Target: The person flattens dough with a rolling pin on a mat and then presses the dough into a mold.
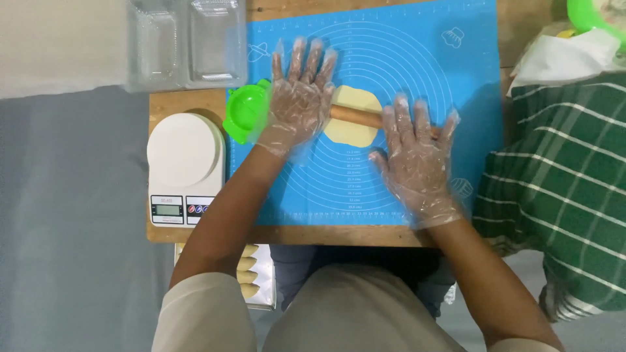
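Evidently, in the head view, rolling is the step in hand: both gloved hands lie flat and open-palmed on a wooden rolling pin (357,117), left hand (298,98) on its left end, right hand (417,153) on its right end, neither closed in a grip. The pin crosses a pale dough round (353,133) lying mid-way on the blue mat (365,58) on the table (186,103). A green press mould (246,112) sits just beside the left hand, a white scale (184,163) further left; by judgement, the next stroke calls for even pressure from both palms.
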